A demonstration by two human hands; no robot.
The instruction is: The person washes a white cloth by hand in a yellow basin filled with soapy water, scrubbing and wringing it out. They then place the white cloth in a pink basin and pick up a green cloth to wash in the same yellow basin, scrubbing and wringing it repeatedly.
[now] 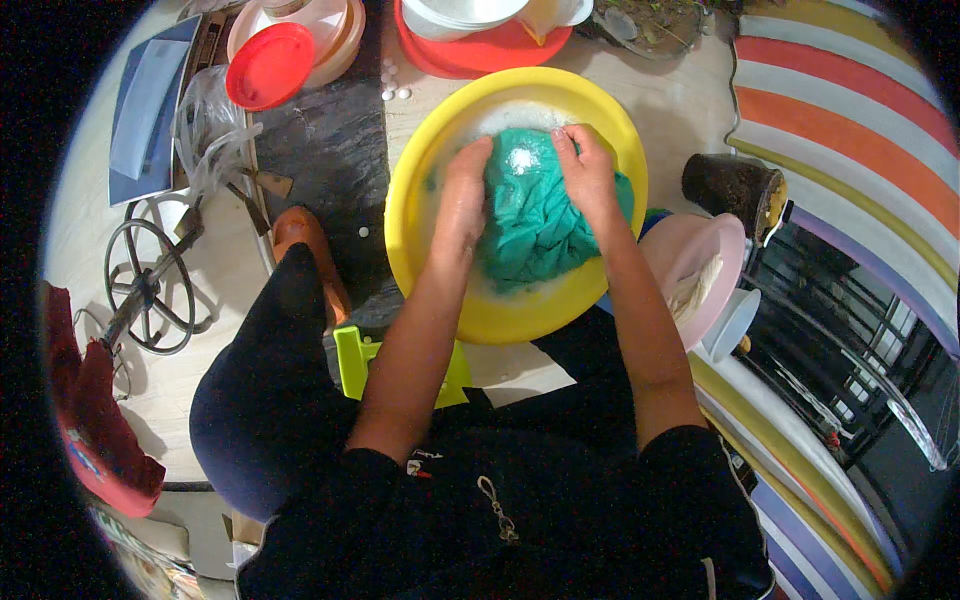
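A wet green cloth (pixel 535 225), bunched and creased, lies in a round yellow basin (pixel 420 290) of foamy water. On its upper part sits a bright white patch (pixel 521 160) that looks like suds or powder. My left hand (pixel 464 190) grips the left edge of the cloth, its fingers partly hidden behind the fabric. Across from it my right hand (pixel 588 168) is closed on the upper right edge, thumb on top. The cloth between the two hands is spread upward, while its lower part hangs in folds toward the water.
Right of the basin stand a pink tub (pixel 725 255) with pale cloth inside and a dark pot (pixel 725 185) on its side. Behind are a red basin (pixel 440 55) and a red plate (pixel 270 67). A lime-green plastic piece (pixel 352 360) lies near my left forearm.
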